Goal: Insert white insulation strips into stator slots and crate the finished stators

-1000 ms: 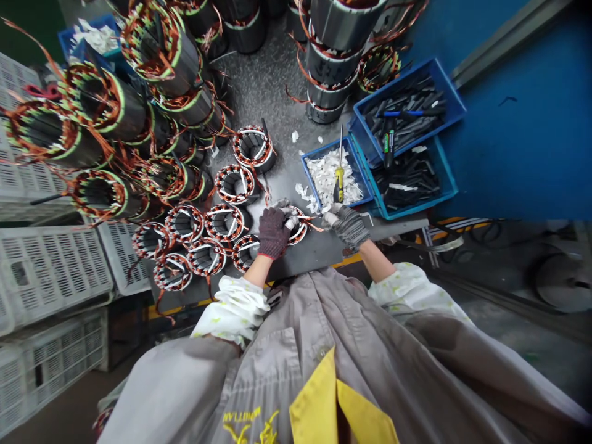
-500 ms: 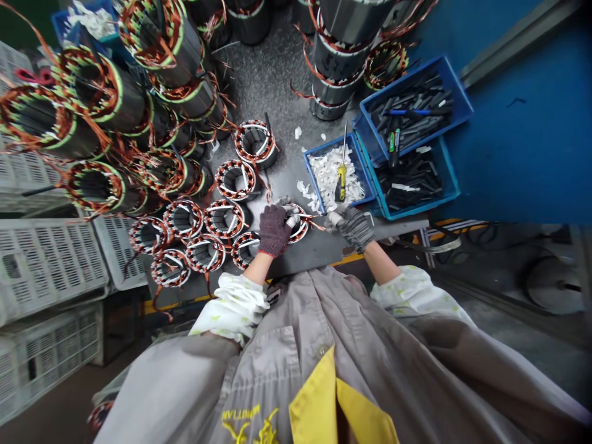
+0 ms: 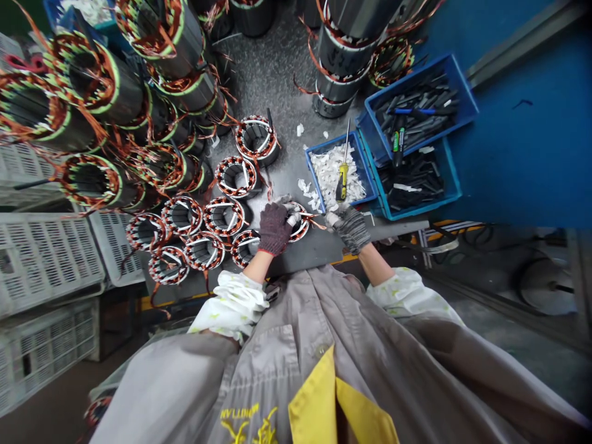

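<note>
My left hand (image 3: pixel 276 228), in a dark purple knitted glove, grips the left side of a copper-wound stator ring (image 3: pixel 303 227) near the table's front edge. Copper wire ends stick out of the ring toward the right. My right hand (image 3: pixel 350 228), in a grey striped glove, is right of those wire ends, at the front edge of a blue tray of white pieces (image 3: pixel 316 168). Its thumb and fingers are drawn together; whatever lies between them is too small to make out. A yellow screwdriver (image 3: pixel 342 182) lies on the white pieces.
Several small stators (image 3: pixel 225 217) stand left of my left hand, with taller stacked stators (image 3: pixel 173 92) behind. More stacks (image 3: pixel 342 58) stand at the back. Two blue bins (image 3: pixel 419 111) of black pieces sit at the right. White crates (image 3: pixel 49 253) are at far left.
The view has shifted slightly. My right hand has moved a little to the left, closer to the wire ends. My left hand keeps its hold on the stator ring.
</note>
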`<state>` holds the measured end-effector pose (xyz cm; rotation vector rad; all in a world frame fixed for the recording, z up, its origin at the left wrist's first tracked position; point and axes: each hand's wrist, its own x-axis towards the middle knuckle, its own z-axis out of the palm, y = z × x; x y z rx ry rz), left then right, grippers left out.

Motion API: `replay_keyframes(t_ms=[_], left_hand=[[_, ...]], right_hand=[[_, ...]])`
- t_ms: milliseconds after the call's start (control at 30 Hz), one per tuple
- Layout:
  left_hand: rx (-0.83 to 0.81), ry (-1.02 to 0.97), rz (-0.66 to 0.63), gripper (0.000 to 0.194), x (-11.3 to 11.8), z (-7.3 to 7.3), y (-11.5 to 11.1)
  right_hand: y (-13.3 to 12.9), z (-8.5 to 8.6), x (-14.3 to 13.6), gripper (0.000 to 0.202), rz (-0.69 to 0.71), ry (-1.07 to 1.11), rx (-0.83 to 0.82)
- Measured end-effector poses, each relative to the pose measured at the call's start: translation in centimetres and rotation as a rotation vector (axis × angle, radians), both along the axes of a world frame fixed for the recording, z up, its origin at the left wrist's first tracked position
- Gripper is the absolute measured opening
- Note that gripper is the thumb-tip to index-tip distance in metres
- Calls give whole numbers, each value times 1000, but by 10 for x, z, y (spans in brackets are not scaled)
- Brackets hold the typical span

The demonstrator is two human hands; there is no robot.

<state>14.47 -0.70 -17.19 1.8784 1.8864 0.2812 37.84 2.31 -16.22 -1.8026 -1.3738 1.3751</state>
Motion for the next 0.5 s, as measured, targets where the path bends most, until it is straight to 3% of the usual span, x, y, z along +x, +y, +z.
replay_keyframes(t_ms=[267,500], left_hand=[[-20,23,-7,32,3,8,2],[-29,26,-13,33,3,6,3]], right_hand=[[6,1,5,29,121,106,-15],[6,-2,-4,22,138,52,-24]])
